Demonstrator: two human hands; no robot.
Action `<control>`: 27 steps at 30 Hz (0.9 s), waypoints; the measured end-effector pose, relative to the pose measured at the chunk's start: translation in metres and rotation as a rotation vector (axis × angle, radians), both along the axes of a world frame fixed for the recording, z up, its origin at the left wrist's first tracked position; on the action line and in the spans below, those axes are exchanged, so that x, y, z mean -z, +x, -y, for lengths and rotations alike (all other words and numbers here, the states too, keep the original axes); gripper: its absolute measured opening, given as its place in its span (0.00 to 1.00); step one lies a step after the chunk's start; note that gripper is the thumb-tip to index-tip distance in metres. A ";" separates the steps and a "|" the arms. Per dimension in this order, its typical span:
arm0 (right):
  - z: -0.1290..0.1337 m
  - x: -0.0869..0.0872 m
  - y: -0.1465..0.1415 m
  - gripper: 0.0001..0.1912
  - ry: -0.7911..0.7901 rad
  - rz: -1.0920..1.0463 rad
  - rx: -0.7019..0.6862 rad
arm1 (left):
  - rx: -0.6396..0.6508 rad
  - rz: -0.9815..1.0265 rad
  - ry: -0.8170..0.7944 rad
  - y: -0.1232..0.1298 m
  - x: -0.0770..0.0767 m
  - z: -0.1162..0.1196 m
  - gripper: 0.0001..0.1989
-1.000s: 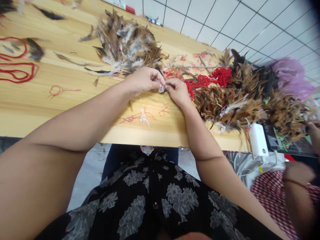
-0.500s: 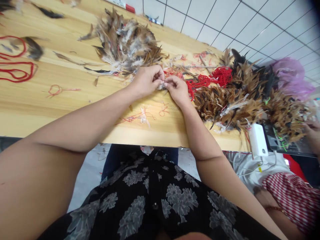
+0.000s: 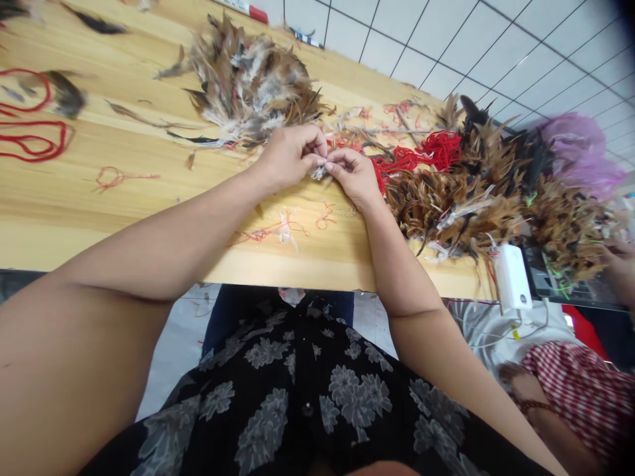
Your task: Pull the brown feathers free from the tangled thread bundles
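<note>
Left hand (image 3: pixel 288 162) and right hand (image 3: pixel 354 178) are meeting at the fingertips over the table (image 3: pixel 124 231), both pinching one small tuft (image 3: pixel 318 173). It's sitting between the two thumbs, poking out just under the left one. Can't tell from where I'm standing if it's touching the wood below.

Tuft's looking whitish-grey and ragged. Fingers are covering part of it; too small for me to make out the material.

Table's showing light wood grain, pretty littered. A mound of brown and white feathers (image 3: pixel 258 82) is lying just beyond the left hand. Red cord (image 3: pixel 441 151) is lying in a tangle past the right hand, with brown feather bundles (image 3: pixel 446 205) spreading beside the right forearm. Thin red thread scraps (image 3: pixel 325 217) are lying nearer the front edge; red loops (image 3: pixel 37 142) are lying well off to the left. A white box (image 3: pixel 513 277) is sitting at the front edge, right side. A purple bag (image 3: pixel 575 152) is slumping behind the feathers. White tiles (image 3: pixel 421 39) are running beyond the far edge. A co-worker's hand (image 3: pixel 620 261) is reaching in at far right.
</note>
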State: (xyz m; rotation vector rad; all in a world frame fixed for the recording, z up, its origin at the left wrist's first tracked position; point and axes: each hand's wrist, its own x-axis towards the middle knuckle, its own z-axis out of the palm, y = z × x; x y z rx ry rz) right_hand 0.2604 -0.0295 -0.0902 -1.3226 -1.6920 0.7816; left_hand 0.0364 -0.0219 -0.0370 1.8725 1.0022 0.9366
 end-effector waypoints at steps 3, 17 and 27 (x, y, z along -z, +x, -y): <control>0.004 -0.009 -0.005 0.32 -0.036 -0.028 0.004 | 0.017 -0.039 -0.020 -0.001 -0.005 0.003 0.07; -0.001 -0.007 0.008 0.22 -0.033 0.035 -0.006 | 0.013 -0.031 -0.009 -0.002 -0.003 0.000 0.12; 0.002 -0.009 0.002 0.18 -0.026 0.094 -0.049 | 0.022 0.119 -0.290 0.010 -0.006 0.008 0.16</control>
